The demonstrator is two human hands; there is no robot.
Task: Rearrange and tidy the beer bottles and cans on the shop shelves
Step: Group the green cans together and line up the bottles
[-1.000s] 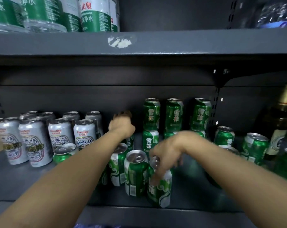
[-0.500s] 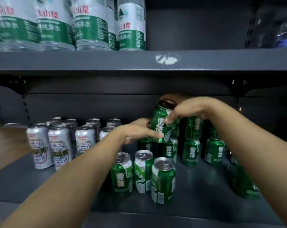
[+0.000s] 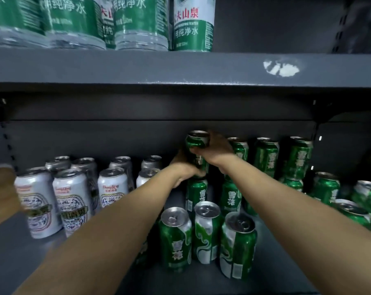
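Mid-frame, both hands, left hand (image 3: pixel 185 170) low and right hand (image 3: pixel 215 149) high, clamp a green can (image 3: pixel 197 145) onto the stacked can (image 3: pixel 196 192) below; next it likely needs squaring, then release.

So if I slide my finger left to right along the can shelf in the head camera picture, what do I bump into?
White and silver beer cans → left hand → the green can both hands hold on top of another → right hand → stacked green cans → loose green cans.
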